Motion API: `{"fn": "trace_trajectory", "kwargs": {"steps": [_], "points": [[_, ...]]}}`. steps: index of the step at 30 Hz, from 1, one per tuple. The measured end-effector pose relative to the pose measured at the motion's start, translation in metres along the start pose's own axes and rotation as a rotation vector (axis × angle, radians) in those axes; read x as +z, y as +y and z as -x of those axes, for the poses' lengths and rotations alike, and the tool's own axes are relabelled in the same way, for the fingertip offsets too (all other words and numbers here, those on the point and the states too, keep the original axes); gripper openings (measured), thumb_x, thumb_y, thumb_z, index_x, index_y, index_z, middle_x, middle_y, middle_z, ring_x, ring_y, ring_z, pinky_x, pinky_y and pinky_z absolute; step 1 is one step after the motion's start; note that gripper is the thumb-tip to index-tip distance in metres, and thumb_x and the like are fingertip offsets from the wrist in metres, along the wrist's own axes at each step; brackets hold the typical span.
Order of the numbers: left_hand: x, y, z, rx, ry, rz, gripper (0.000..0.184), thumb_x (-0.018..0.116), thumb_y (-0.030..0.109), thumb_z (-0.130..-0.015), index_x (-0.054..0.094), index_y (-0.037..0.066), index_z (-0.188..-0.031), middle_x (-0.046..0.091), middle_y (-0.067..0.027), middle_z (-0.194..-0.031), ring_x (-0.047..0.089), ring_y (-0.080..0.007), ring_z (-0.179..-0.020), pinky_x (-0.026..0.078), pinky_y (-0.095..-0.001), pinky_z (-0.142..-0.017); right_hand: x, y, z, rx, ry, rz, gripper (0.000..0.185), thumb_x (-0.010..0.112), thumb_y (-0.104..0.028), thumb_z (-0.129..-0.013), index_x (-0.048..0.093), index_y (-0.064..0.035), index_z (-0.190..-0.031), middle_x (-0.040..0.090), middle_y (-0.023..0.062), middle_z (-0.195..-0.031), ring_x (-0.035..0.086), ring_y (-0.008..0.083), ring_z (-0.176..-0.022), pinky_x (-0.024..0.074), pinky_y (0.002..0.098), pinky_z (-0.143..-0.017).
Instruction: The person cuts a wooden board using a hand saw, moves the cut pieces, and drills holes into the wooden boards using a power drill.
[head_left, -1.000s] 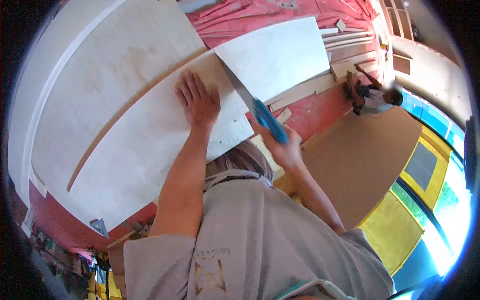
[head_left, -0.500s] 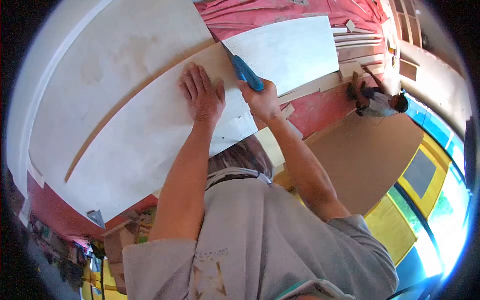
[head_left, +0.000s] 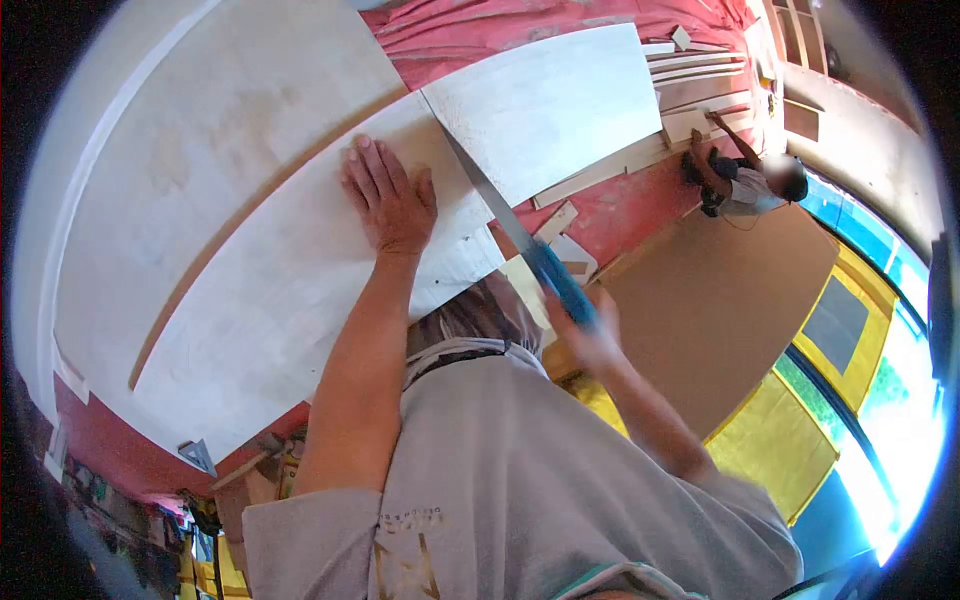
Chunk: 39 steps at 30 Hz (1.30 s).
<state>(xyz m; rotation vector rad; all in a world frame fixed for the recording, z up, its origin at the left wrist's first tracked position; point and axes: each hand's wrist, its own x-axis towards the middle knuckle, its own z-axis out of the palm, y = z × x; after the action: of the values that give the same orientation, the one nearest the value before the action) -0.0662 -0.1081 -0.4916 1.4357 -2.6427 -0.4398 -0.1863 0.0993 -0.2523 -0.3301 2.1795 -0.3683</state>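
Observation:
My right hand (head_left: 588, 325), blurred by motion, is closed around the blue handle of a handsaw (head_left: 505, 217). The saw's long blade slants up and left into a cut between a long white board (head_left: 270, 290) and a shorter white board section (head_left: 555, 105) on the right. On the long board, left of the blade, my left hand (head_left: 390, 197) lies flat with its fingers stretched out. A small grey square-like tool (head_left: 197, 455) rests at the long board's lower left end.
A large pale panel (head_left: 250, 80) lies beyond the long board. Red sheeting (head_left: 480, 35) spreads behind. Wood strips (head_left: 700, 68) lie at the upper right, near a crouching person (head_left: 750, 185). A big brown board (head_left: 730, 310) is to my right.
My right hand has drawn the saw down and right toward my body, baring much of the blade. My left hand stays flat on the board.

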Motion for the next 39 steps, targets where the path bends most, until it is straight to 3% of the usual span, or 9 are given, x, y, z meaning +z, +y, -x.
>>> {"fn": "trace_trajectory", "kwargs": {"steps": [4,8,12,18,21,24,28,35,39], "points": [[0.002,-0.003,-0.004,0.022,0.048,-0.031,0.082,0.050,0.052,-0.105,0.035,-0.009,-0.158,0.024,-0.0273,-0.172,0.018,-0.0484,-0.159,0.011,-0.0642,-0.129,0.064,0.000,-0.116,-0.171,0.005,-0.311,0.036,0.076,-0.031,-0.097,0.068,0.0017,-0.084,0.054,0.0030,-0.063,0.047,0.0108,-0.062,0.0434,0.0395,-0.056],[0.002,0.000,0.002,0.030,-0.007,-0.087,0.083,0.051,0.052,-0.105,0.033,-0.008,-0.159,0.023,-0.0269,-0.172,0.019,-0.0480,-0.159,0.012,-0.0644,-0.128,0.044,-0.029,-0.063,-0.237,0.100,-0.237,0.038,0.077,-0.033,-0.095,0.068,0.0023,-0.086,0.049,0.0116,-0.062,0.047,0.0127,-0.062,0.0449,0.0405,-0.059],[0.007,-0.002,0.010,0.043,0.064,0.014,0.084,0.050,0.051,-0.105,0.029,-0.007,-0.161,0.021,-0.0260,-0.173,0.018,-0.0473,-0.160,0.012,-0.0641,-0.128,-0.030,-0.012,0.069,0.103,-0.040,-0.165,0.020,0.073,-0.021,-0.100,0.070,-0.0031,-0.090,0.060,-0.0012,-0.068,0.050,0.0069,-0.067,0.0445,0.0326,-0.058],[0.001,0.001,0.005,0.030,0.048,-0.008,0.085,0.052,0.050,-0.104,0.028,-0.007,-0.162,0.021,-0.0248,-0.173,0.016,-0.0464,-0.160,0.012,-0.0634,-0.129,-0.081,0.012,0.149,0.100,-0.135,0.030,0.017,0.071,-0.017,-0.099,0.073,-0.0025,-0.090,0.069,0.0074,-0.073,0.065,0.0129,-0.070,0.0516,0.0326,-0.063],[0.005,0.000,0.004,0.027,0.048,0.022,0.085,0.052,0.051,-0.104,0.028,-0.007,-0.162,0.020,-0.0253,-0.173,0.016,-0.0462,-0.160,0.011,-0.0638,-0.129,0.005,0.015,-0.003,-0.057,0.019,-0.005,0.019,0.074,-0.022,-0.097,0.073,-0.0028,-0.100,0.070,0.0064,-0.077,0.063,0.0157,-0.069,0.0515,0.0361,-0.065],[0.003,0.001,0.003,0.013,0.031,-0.022,0.085,0.052,0.052,-0.104,0.030,-0.007,-0.161,0.019,-0.0258,-0.174,0.015,-0.0462,-0.161,0.011,-0.0640,-0.129,0.068,-0.051,-0.143,-0.229,0.062,-0.268,0.037,0.075,-0.031,-0.095,0.068,0.0020,-0.080,0.058,0.0078,-0.061,0.055,0.0128,-0.064,0.0496,0.0406,-0.061],[0.005,-0.001,-0.003,0.026,0.027,-0.053,0.085,0.052,0.054,-0.104,0.031,-0.007,-0.161,0.020,-0.0260,-0.173,0.015,-0.0462,-0.161,0.011,-0.0635,-0.129,0.043,-0.054,-0.087,-0.146,0.094,-0.085,0.039,0.073,-0.034,-0.094,0.069,0.0022,-0.081,0.061,0.0161,-0.063,0.057,0.0136,-0.063,0.0504,0.0412,-0.062],[0.004,0.001,0.004,0.044,0.070,-0.039,0.085,0.051,0.052,-0.104,0.030,-0.008,-0.161,0.018,-0.0254,-0.174,0.017,-0.0457,-0.160,0.010,-0.0621,-0.130,-0.091,0.017,0.179,0.056,-0.069,-0.044,0.027,0.069,-0.018,-0.102,0.069,-0.0041,-0.078,0.057,-0.0042,-0.063,0.050,0.0051,-0.061,0.0388,0.0289,-0.054],[0.000,-0.001,0.001,0.041,0.093,-0.014,0.081,0.050,0.052,-0.106,0.031,-0.005,-0.162,0.021,-0.0248,-0.173,0.018,-0.0453,-0.160,0.014,-0.0624,-0.129,-0.042,0.012,0.086,-0.052,-0.011,-0.061,0.023,0.070,-0.022,-0.100,0.072,-0.0027,-0.087,0.063,0.0024,-0.067,0.056,0.0104,-0.064,0.0441,0.0333,-0.058]]}}
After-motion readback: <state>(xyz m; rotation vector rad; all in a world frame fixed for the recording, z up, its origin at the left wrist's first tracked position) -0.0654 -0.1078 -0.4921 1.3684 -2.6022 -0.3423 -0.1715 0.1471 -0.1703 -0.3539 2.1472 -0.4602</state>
